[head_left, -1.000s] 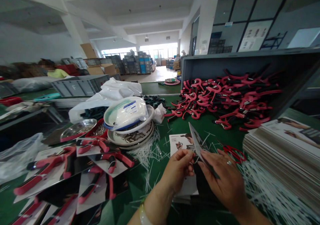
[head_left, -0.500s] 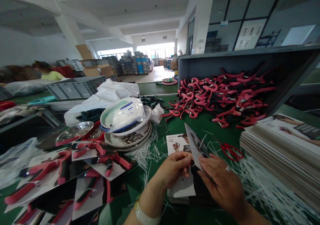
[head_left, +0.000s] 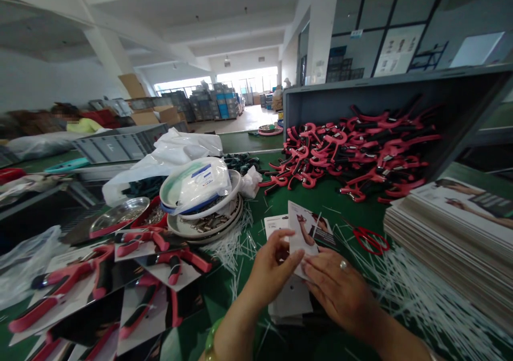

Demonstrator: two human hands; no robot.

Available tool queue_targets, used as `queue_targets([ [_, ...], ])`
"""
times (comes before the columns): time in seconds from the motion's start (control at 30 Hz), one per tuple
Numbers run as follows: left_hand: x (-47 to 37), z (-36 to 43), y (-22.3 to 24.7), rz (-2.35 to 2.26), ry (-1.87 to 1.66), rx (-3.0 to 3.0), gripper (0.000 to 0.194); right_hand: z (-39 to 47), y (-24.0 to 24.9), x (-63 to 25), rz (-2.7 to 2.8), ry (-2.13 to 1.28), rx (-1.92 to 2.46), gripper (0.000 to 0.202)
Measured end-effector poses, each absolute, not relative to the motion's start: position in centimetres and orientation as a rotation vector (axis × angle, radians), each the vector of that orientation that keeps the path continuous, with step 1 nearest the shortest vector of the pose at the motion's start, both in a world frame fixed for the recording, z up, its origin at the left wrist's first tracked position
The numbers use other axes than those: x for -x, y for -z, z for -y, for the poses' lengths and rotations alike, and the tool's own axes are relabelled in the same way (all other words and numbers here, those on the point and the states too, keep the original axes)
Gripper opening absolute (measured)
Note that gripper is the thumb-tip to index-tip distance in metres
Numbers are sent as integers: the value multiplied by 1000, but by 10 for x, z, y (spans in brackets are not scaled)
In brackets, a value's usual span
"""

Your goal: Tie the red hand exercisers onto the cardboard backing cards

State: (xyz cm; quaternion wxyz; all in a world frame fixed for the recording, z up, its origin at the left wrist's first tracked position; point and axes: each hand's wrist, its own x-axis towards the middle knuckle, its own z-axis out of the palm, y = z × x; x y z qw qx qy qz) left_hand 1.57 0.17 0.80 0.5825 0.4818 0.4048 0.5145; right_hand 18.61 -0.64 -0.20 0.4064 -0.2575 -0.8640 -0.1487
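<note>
A printed cardboard card (head_left: 300, 227) is held tilted between my two hands over the green table. My left hand (head_left: 274, 265) pinches the card's left edge with thumb and fingers. Lying along its lower right side, my right hand (head_left: 340, 289), a ring on one finger, grips the card with the thumb side hidden. A thin white cable tie (head_left: 316, 224) sticks up from the card's face. Beneath the hands is a stack of similar cards (head_left: 290, 302), partly covered by them.
Pink-and-black plier-like tools (head_left: 328, 155) spill from a tipped grey crate (head_left: 385, 81). Loose cable ties (head_left: 420, 297), red-handled scissors (head_left: 372, 240) and a tall card stack (head_left: 436, 248) are right. Carded tools (head_left: 68, 281) and bowls (head_left: 204, 227) stand left. A person (head_left: 82, 124) is far left.
The card has turned from nearly edge-on to show its printed face. My left hand has shifted left and its fingers now grip the card's left edge; the cable tie now shows on the card.
</note>
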Motion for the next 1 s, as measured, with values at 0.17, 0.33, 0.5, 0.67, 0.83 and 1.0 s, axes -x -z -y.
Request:
queue_targets([
  [0.17, 1, -3, -12, -1176, -1027, -1378, 15, 7, 5, -177, 2247, 342, 625, 21],
  [0.33, 16, -4, -16, -1482, -1232, -1524, 3, -3, 9, -163, 2331, 261, 660, 22],
  [0.5, 28, -3, -10, -1376, -1334, -1532, 5, -18, 9, -157, 2484, 167, 634, 13],
  [0.67, 21, -6, 29, -1320, -1192, -1626, 25, -54, -10, -188, 2573, -195, 643, 22],
  [0.83, 13, -9, 48, -1329, -1224, -1761, 33, -156, -29, -260, 2027, -63, 1870, 23],
  [1.0, 19, -12, 55, -1295, -1184, -1791, 41, -223, -20, -304, 1788, -68, 2332, 31],
])
